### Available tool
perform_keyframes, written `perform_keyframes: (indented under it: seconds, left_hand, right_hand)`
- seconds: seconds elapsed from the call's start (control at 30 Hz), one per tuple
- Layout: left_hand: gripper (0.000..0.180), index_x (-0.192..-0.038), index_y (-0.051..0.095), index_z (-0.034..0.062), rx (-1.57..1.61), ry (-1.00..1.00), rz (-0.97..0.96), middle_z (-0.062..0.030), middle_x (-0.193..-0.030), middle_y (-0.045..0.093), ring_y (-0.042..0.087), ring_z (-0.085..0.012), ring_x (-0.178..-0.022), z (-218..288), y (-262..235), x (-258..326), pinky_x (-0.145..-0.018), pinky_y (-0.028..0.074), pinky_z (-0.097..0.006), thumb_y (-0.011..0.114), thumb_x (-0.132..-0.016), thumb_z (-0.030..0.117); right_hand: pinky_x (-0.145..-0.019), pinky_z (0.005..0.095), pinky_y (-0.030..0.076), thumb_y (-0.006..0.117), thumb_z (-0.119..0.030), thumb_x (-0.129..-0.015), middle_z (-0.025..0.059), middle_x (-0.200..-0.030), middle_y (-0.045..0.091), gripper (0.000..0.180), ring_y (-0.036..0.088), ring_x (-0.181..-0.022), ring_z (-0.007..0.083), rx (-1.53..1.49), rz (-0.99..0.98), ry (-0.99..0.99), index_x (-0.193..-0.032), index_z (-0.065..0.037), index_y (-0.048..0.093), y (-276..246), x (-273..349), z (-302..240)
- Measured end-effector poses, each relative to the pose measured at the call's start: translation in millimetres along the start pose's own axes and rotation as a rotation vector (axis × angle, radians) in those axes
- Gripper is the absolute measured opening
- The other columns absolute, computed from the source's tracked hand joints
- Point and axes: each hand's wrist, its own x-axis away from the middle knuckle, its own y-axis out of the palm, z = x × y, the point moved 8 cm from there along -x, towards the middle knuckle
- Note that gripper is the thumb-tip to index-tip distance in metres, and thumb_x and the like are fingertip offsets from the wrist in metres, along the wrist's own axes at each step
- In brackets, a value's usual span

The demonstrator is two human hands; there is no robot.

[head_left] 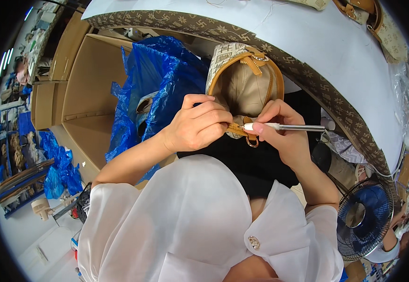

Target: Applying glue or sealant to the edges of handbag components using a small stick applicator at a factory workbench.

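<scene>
Head view is showing one left hand [197, 122], curled, pinching one tan bag [244, 84], and one right hand [284, 134] gripping one thin tool [303, 127]. The bag is sitting over black cloth [247, 174], beside one counter [336, 47].

Bench [322, 44]: white top, brown patterned covering [185, 23] along the edge. Clear plastic film [405, 91] at its right end. Left side: open cardboard box [89, 77], beside it a crumpled blue plastic bag [160, 70]. Lower right: round fan [356, 215], dark wire guard. Far left: loaded blue rack [26, 183].
</scene>
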Motion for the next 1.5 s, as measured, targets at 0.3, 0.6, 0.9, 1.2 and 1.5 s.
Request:
perform_keyframes:
  seconds: [0.3, 0.6, 0.9, 1.2, 1.5]
  left_hand:
    - [0.015, -0.071, 0.055, 0.0108, 0.011, -0.046, 0.050, -0.0011, -0.093, 0.070, 0.065, -0.0145, -0.082, -1.1, 0.6, 2.8, -0.092, 0.042, -0.035, 0.068, -0.074, 0.005]
    - [0.025, -0.078, 0.052, 0.0111, 0.039, -0.057, -0.007, -0.0033, -0.094, 0.073, 0.066, -0.0163, -0.078, -0.1, 1.2, 1.8, -0.092, 0.039, -0.037, 0.076, -0.073, 0.005]
    - [0.021, -0.069, 0.050, 0.0115, 0.027, -0.094, 0.007, -0.0001, -0.091, 0.071, 0.063, -0.0133, -0.079, -1.4, 1.2, 2.1, -0.093, 0.040, -0.036, 0.068, -0.077, 0.004]
    - [0.033, -0.111, 0.067, 0.0061, 0.152, -0.431, -0.265, -0.0019, -0.090, 0.072, 0.062, -0.0188, -0.079, -17.4, -1.4, -27.2, -0.085, 0.045, -0.031, 0.072, -0.078, 0.002]
    - [0.057, -0.136, 0.050, 0.0012, 1.152, -0.827, -0.116, -0.0071, -0.104, 0.073, 0.064, -0.0104, -0.094, 1.5, 10.7, -62.6, -0.090, 0.048, -0.028, 0.071, -0.084, -0.005]
  right_hand:
    - [-0.062, 0.0211, 0.047, 0.070, 0.003, -0.084, 0.0059, -0.084, 0.060, 0.012, 0.059, -0.070, 0.0088, 0.049, -0.032, -0.038, -0.086, -0.002, 0.059, 3.5, 1.6, 1.4]
    - [-0.063, 0.0209, 0.047, 0.070, 0.004, -0.084, 0.0058, -0.086, 0.060, 0.012, 0.059, -0.072, 0.0089, 0.079, -0.052, -0.073, -0.088, -0.001, 0.060, 5.2, 3.9, 0.4]
    - [-0.062, 0.0212, 0.047, 0.070, 0.004, -0.084, 0.0058, -0.085, 0.060, 0.012, 0.058, -0.070, 0.0090, 0.115, -0.057, -0.124, -0.088, -0.002, 0.060, 5.1, 3.2, 1.8]
    - [-0.064, 0.0242, 0.052, 0.064, -0.002, -0.090, 0.0123, -0.102, 0.054, 0.015, 0.057, -0.079, 0.0108, -0.366, 0.058, -0.332, -0.098, -0.002, 0.052, -29.5, 3.7, -40.6]
    - [-0.077, 0.0368, 0.061, 0.060, -0.004, -0.091, 0.0143, -0.100, 0.051, 0.010, 0.058, -0.075, 0.0137, -0.476, 0.053, -0.724, -0.095, 0.002, 0.052, -50.2, 47.0, -112.5]
